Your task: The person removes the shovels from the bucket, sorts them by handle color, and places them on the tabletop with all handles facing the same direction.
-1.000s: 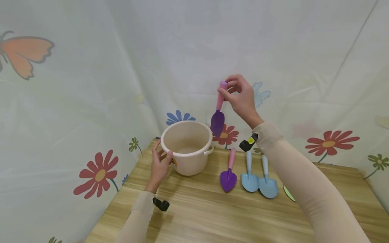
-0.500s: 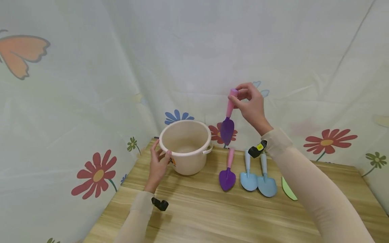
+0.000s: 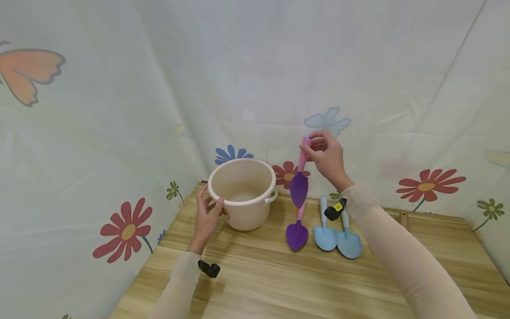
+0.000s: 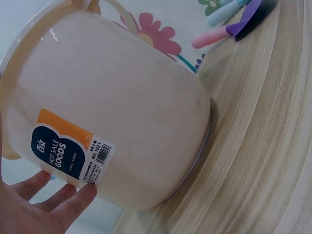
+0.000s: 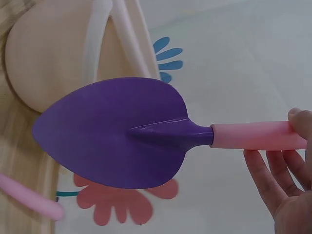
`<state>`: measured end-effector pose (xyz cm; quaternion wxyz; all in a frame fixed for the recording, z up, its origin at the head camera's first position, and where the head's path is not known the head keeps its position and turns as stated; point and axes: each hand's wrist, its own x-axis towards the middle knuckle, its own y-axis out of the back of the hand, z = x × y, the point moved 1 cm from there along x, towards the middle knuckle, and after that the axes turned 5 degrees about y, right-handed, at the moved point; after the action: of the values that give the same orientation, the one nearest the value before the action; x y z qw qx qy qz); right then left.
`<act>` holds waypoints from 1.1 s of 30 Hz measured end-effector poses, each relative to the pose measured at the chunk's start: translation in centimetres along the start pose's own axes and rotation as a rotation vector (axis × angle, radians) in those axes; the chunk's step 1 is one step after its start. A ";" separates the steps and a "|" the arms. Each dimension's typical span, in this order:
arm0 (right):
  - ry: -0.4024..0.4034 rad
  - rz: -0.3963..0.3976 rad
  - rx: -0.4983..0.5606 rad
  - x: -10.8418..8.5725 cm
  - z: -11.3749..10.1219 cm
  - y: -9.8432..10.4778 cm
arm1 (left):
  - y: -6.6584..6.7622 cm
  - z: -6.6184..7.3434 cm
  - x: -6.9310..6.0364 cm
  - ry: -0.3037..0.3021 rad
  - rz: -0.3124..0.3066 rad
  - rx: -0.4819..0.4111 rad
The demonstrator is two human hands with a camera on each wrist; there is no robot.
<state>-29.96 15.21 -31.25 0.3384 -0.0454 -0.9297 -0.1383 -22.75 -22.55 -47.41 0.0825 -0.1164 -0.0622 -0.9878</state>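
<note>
In the head view my right hand [image 3: 328,159] pinches the pink handle of a purple-bladed trowel [image 3: 299,188], which hangs blade down above the table's back edge. Thumb and fingertips meet on the handle in the right wrist view, and the blade [image 5: 112,131] points away from the hand. My left hand [image 3: 208,218] rests against the side of a cream bucket [image 3: 247,217]; its fairly straight fingers [image 4: 73,207] touch the wall by the label. A second purple trowel [image 3: 297,235] lies beneath the held one, its pink handle partly covered. No trowel shows inside the bucket.
Two light-blue trowels [image 3: 325,239] lie side by side right of the purple one on the wooden table [image 3: 255,274]. A brown strip [image 3: 404,219] lies at the back right. Flower-printed curtain [image 3: 255,79] hangs close behind and at both sides.
The right hand and trowel have moved to the right away from the bucket, then down toward the table. A green piece seen half a second ago is now hidden by the right arm.
</note>
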 end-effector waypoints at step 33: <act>-0.263 0.000 -0.038 -6.4 9.0 -5.7 | -0.1 0.1 0.0 -0.001 0.017 0.011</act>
<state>-31.65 12.42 -43.24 0.2128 -0.0693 -0.9632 -0.1488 -22.71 -22.46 -47.36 0.0915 -0.1169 -0.0668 -0.9867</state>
